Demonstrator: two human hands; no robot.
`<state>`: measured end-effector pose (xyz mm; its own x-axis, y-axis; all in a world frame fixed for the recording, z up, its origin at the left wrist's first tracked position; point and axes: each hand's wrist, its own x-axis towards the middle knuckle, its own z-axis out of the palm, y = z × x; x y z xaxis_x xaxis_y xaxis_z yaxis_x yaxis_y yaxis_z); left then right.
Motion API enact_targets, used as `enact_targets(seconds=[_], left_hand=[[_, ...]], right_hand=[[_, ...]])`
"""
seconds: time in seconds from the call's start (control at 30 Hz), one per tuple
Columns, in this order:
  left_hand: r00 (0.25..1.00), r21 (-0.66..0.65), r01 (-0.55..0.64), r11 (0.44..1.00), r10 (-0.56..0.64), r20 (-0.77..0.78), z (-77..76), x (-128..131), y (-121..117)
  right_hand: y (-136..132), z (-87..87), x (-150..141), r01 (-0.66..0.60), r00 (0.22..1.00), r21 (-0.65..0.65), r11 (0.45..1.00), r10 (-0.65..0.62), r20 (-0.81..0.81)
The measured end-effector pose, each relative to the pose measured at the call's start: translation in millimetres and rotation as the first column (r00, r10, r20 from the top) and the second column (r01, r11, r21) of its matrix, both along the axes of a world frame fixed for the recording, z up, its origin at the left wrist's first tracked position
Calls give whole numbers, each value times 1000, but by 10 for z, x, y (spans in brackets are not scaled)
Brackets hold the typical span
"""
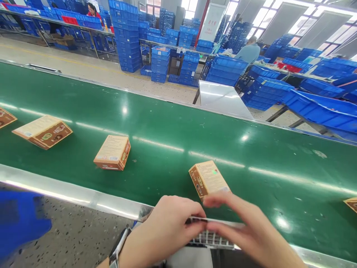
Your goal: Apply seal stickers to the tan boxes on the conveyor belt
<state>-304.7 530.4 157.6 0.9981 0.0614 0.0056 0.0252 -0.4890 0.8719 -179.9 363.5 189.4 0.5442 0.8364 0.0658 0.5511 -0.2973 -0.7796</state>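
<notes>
My left hand (164,227) and my right hand (245,227) meet at the near edge of a green conveyor belt (173,123). Both are closed on a thin, flat grey-white item with printed squares (210,238), held between the fingertips; I cannot name it. Just beyond my fingers a small brown and tan box (208,178) lies on the belt. Two more such boxes (113,152) (43,131) lie further left, and box corners show at the left edge (5,117) and right edge (351,204). A watch sits on my left wrist (118,249).
A steel rim (69,195) runs along the belt's near side, over speckled floor. A blurred blue object (19,219) is at lower left. Across the belt stand stacks of blue crates (128,37), a steel table (220,98) and people at workbenches (249,52).
</notes>
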Motion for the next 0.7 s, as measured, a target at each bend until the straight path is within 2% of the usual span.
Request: enact_targets(seconds=[0.03, 0.1, 0.23, 0.4, 0.47, 0.57, 0.7], left_hand=[[999, -32, -12, 999, 11, -41, 54, -25, 33], [991, -82, -31, 996, 20, -131, 145, -70, 106], [955, -77, -80, 994, 54, -291, 212, -151, 208], [943, -25, -87, 996, 74, -323, 148, -212, 204], [940, -8, -87, 996, 80, -331, 133, -217, 197], [935, -5, -84, 996, 77, -345, 140, -219, 200], [931, -2, -85, 996, 79, -355, 154, -224, 208]], right_hand=[[-27, 19, -51, -92, 995, -42, 995, 90, -50], [-58, 19, -112, -175, 981, -104, 979, 164, -108], [-74, -69, -121, -184, 978, -132, 974, 167, -129], [-108, -190, -115, -162, 982, -119, 979, 149, -115], [-105, -197, -112, -196, 980, -127, 972, 190, -61], [-28, -159, -110, -269, 956, -82, 960, 277, 102], [160, -123, -149, -356, 855, 5, 934, 324, 405]])
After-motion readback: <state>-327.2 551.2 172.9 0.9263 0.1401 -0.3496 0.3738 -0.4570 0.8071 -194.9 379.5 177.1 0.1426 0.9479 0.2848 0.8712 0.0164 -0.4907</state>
